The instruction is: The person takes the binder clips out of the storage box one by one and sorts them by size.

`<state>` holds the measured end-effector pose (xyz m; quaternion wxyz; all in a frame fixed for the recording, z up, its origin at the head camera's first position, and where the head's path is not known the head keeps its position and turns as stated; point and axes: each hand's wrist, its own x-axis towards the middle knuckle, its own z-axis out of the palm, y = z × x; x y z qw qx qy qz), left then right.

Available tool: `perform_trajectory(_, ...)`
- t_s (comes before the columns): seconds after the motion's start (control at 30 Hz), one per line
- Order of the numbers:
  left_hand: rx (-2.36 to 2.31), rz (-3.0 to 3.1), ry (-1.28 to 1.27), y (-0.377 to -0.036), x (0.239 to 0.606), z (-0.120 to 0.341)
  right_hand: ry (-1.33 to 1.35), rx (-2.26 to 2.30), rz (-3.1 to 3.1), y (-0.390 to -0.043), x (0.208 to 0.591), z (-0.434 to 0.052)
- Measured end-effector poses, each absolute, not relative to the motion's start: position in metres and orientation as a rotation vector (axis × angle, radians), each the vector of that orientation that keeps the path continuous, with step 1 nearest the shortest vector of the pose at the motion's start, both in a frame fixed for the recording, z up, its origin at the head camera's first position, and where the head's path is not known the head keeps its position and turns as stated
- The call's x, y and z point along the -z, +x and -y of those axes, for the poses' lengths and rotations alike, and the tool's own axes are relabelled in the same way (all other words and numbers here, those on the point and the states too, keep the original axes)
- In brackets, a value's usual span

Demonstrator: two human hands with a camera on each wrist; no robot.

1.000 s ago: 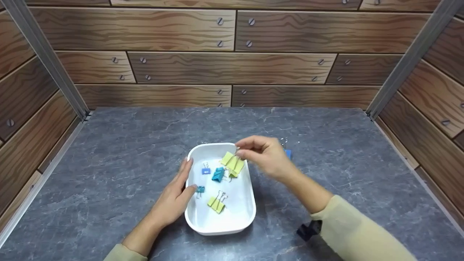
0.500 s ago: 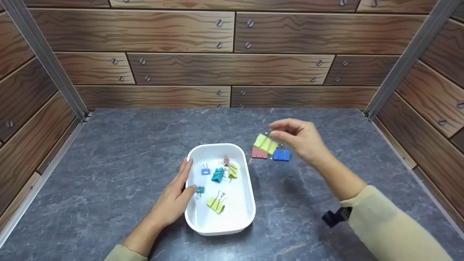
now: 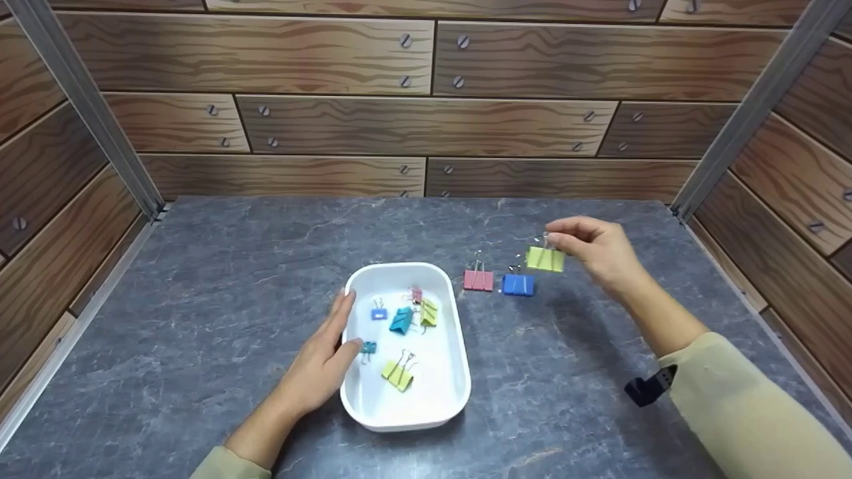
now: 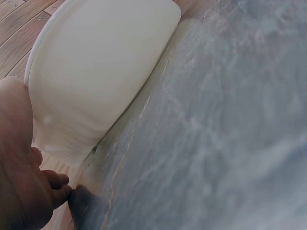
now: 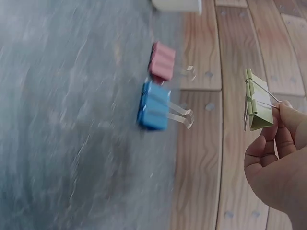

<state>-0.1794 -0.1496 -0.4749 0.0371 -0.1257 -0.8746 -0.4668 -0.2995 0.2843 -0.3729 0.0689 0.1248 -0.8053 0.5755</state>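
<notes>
My right hand (image 3: 592,249) pinches the wire handles of a yellow-green binder clip (image 3: 545,259) (image 5: 257,101) and holds it in the air just right of a blue clip (image 3: 517,285) (image 5: 154,106) and a pink clip (image 3: 478,280) (image 5: 162,61) that stand on the grey table. My left hand (image 3: 326,359) rests with straight fingers against the left rim of a white tray (image 3: 444,392) (image 4: 100,72). Inside the tray lie several clips: a teal one (image 3: 401,320), two yellow-green ones (image 3: 398,376), and small blue ones (image 3: 378,314).
Wood-patterned walls close the grey marbled table (image 3: 200,279) on the back, left and right, with metal posts (image 3: 80,106) in the back corners. A dark strap (image 3: 649,387) shows at my right sleeve cuff.
My right hand lifted a yellow-green clip out of the tray and carried it right, past the pink and blue clips. The left hand and the tray stayed still.
</notes>
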Motion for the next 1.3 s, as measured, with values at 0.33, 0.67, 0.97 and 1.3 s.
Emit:
perform_trajectory(0.33,1.436,2.665,-0.402,-0.179,0.474,0.15,0.235,-1.679,2.53,-0.317,0.399,-0.316)
perform_trajectory(0.67,1.438,2.656,-0.412,-0.18,0.475,0.148,0.12,-1.713,2.555,-0.323,0.423,-0.328)
perform_trajectory(0.97,1.449,2.661,-0.399,-0.179,0.475,0.15,0.094,-1.708,2.578,-0.325,0.438,-0.33)
perform_trajectory(1.3,1.448,2.677,-0.379,-0.179,0.474,0.149,0.054,-1.649,2.636,-0.323,0.443,-0.332)
